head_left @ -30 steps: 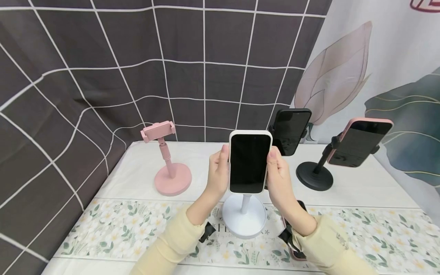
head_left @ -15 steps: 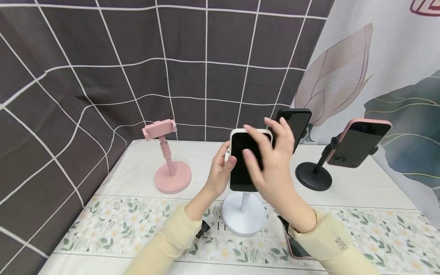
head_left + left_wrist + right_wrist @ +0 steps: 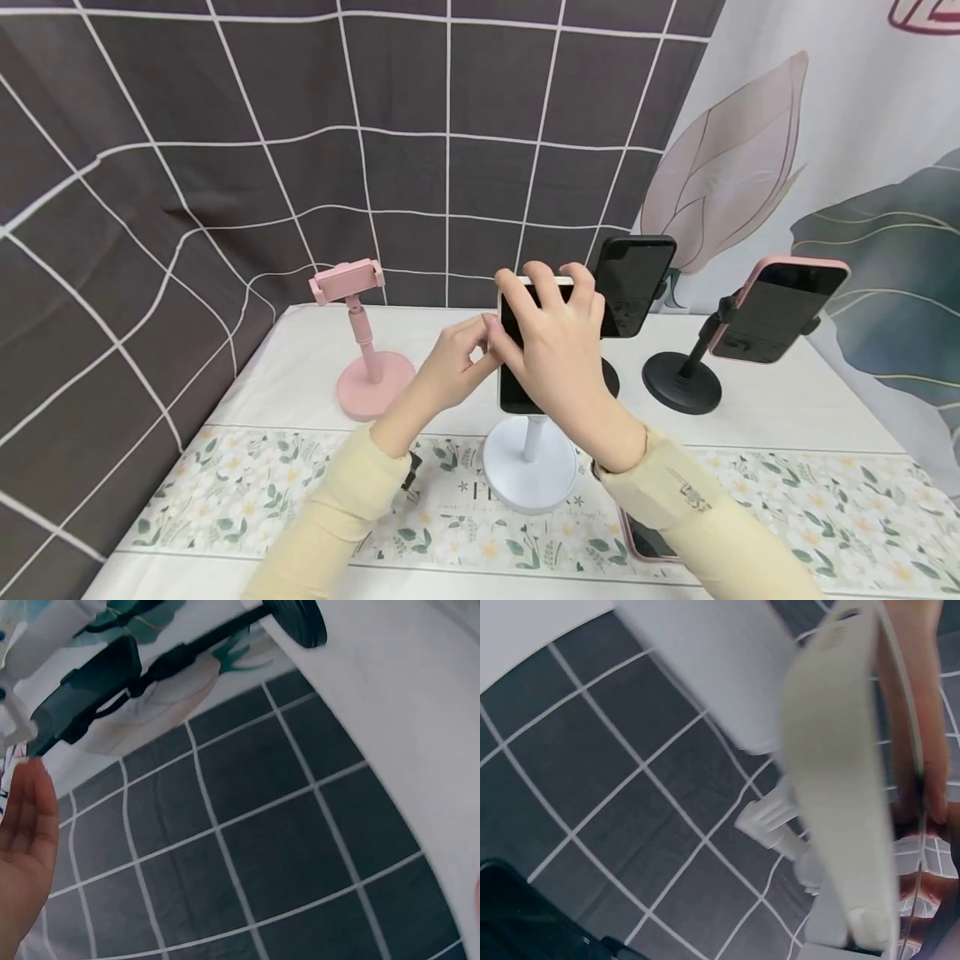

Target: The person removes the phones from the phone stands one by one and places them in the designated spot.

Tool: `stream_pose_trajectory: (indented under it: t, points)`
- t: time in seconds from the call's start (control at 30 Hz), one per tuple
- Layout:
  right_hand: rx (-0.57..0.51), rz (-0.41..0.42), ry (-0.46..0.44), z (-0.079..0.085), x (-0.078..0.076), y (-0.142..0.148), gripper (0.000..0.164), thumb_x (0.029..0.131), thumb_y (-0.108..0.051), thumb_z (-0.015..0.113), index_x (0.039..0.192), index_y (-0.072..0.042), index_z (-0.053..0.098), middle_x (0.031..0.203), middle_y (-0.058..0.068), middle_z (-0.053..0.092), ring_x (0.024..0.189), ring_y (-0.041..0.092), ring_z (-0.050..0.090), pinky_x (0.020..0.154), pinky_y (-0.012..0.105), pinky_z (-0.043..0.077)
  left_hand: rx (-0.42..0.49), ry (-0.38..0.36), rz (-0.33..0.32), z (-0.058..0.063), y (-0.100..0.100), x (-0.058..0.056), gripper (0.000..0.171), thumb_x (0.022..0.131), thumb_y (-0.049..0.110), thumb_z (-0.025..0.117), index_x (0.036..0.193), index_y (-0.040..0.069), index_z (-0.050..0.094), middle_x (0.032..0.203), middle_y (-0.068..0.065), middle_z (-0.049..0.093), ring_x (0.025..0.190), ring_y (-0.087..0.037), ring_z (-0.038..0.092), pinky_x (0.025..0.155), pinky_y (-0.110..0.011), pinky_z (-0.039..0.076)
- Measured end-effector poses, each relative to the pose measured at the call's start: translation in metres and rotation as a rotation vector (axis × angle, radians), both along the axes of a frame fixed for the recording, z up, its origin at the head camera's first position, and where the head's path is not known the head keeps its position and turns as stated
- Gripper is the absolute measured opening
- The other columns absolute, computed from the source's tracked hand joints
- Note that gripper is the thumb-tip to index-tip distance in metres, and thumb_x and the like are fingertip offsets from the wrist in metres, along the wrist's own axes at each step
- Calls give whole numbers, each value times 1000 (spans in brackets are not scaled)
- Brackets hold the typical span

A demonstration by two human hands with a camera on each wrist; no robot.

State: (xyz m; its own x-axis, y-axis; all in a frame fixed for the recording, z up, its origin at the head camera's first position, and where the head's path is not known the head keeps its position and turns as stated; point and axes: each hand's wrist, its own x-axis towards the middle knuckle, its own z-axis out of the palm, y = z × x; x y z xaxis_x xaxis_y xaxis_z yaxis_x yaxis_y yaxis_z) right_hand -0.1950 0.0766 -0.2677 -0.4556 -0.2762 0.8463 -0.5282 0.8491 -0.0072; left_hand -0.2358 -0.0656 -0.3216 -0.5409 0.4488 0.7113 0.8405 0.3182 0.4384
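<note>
A smartphone in a white case [image 3: 517,383] stands upright on a white phone stand [image 3: 529,467] at the middle of the table, its dark screen towards me. My left hand [image 3: 450,362] pinches at the phone's left edge, thumb and fingers bent into a loop. Across the screen, my right hand [image 3: 558,350] spreads its fingers, tips by the top edge and thumb at the left edge beside the left fingertips. The phone's pale side [image 3: 840,772] fills the middle of the right wrist view. The clamp behind the phone is hidden in the head view.
To the left stands a pink phone stand [image 3: 371,367]. On the right, a black stand [image 3: 684,375] holds a pink-cased phone [image 3: 780,308]; behind my right hand is a black phone [image 3: 636,287]. Another phone [image 3: 648,537] lies partly under my right sleeve. A gridded dark cloth [image 3: 405,175] hangs behind.
My right hand left the phone's right edge and moved left across the screen. The left hand's thumb slid from the phone's front to its left edge. The stand stayed in place.
</note>
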Motion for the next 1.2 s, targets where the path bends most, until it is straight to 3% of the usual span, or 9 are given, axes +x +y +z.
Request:
stream_pose_trajectory:
  t: [0.1,0.2,0.37,0.53,0.83,1.2]
  points:
    - [12,-23,42,-1,-2,2,37,81,-30,69,112,-13,58,109,11,53,106,39,36,62,48,39,-109,46,-2,9,-3,-2,34,98,31,46,81,4,57,67,-5,56,61,-12,50,58,-21,44]
    - [13,-19,65,-2,-3,5,38,78,-30,70,112,-14,58,110,11,52,105,38,35,60,47,41,-156,-6,-42,17,-5,-3,10,86,10,59,78,4,56,63,-4,54,57,-9,46,55,-20,40]
    - [35,12,99,2,-4,8,30,81,-24,61,110,-15,61,104,12,54,98,39,37,62,45,44,-130,-124,-100,24,-9,-7,14,80,4,67,71,5,57,58,-3,54,55,-4,44,53,-19,39]
    - [57,28,94,6,-4,10,29,79,-21,62,107,-15,64,99,10,57,93,39,41,58,44,44,-115,-209,-147,29,-9,-7,11,78,3,68,70,5,60,59,-3,55,56,-3,45,53,-19,40]
    - [49,53,62,9,-2,13,33,73,-17,67,105,-15,63,95,8,58,93,40,42,55,44,40,-71,-156,-155,25,-5,-8,12,76,2,69,68,5,60,57,-5,56,53,-4,46,51,-19,42]
    - [8,117,70,7,-4,13,33,70,-17,64,103,-12,65,91,9,59,93,40,43,68,47,43,-33,-192,-202,21,-8,-6,6,77,0,68,75,4,64,56,-4,54,51,-4,46,49,-20,39]
